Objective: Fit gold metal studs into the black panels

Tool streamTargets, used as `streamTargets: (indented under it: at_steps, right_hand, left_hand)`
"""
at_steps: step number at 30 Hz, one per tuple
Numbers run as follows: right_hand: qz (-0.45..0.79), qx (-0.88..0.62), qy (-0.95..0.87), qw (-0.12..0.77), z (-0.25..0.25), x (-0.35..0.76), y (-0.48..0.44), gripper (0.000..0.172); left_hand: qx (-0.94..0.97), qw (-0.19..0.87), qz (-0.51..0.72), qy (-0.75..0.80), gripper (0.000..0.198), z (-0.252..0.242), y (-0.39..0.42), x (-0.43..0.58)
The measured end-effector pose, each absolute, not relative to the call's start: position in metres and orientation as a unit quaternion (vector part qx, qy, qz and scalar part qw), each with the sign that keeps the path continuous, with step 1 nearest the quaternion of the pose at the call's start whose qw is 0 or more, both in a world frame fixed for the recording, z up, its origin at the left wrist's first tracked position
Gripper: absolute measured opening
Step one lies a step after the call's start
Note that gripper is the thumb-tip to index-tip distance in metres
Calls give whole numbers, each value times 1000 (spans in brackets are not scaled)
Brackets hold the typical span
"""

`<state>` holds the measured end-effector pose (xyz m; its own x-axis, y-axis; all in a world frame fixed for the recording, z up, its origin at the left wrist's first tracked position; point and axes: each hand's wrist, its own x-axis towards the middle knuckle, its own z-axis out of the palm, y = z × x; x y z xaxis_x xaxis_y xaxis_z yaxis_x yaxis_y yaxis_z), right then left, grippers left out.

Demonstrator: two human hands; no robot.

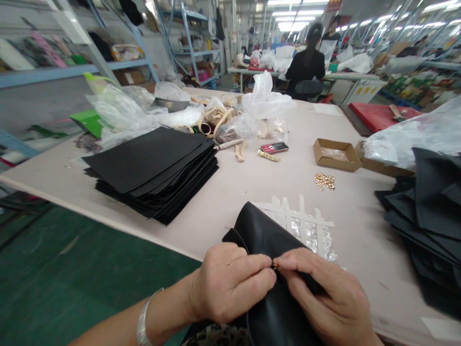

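A black leather-like sheet (268, 235) lies curled over the near table edge, between and beneath my hands. My left hand (230, 281) is closed on it, thumb and forefinger pinching the material. Opposite, my right hand (324, 288) pinches a tiny gold-coloured metal fitting (275, 265) against the sheet, right at the left fingertips. Most of the fitting is hidden by the fingers. Beyond the hands, a small pile of similar gold fittings (324, 181) rests on the table. Under the sheet's far side shows a clear plastic patch (297, 226) crossed by white tape strips.
A stack of black sheets (151, 168) sits left, and another black pile (428, 226) right. A cardboard box (336, 154), a phone (274, 147) and plastic bags (264, 98) lie farther back on the table (201, 216). A person (308, 60) sits beyond.
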<state>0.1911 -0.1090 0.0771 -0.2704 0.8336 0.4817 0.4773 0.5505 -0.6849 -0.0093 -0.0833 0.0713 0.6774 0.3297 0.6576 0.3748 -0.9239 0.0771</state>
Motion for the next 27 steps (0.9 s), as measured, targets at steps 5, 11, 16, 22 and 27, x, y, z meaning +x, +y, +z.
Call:
streamTargets:
  at_steps: [5,11,16,22,27]
  right_hand:
    - [203,-448,-751,440,75,188,-109,18]
    - [190,-417,-773,439,68,191,-109,24]
    - [208,-419,-767,439,68,192,-108,22]
    - [187,-414,-776,437,60,195,-112,28]
    - [126,-390,-788,459,58,197,-114,36]
  left_hand:
    - [-914,38,-353,-196,13,74,-81,-9]
    - [-915,27,-348,-201,13,72,-80,-10]
    - [-911,6,-354,-211,15,70,-79,-8]
    - [-891,-74,-385,-229,17,64,-78,-4]
    - [-858,-135,-438,-232,14,59,-78,1]
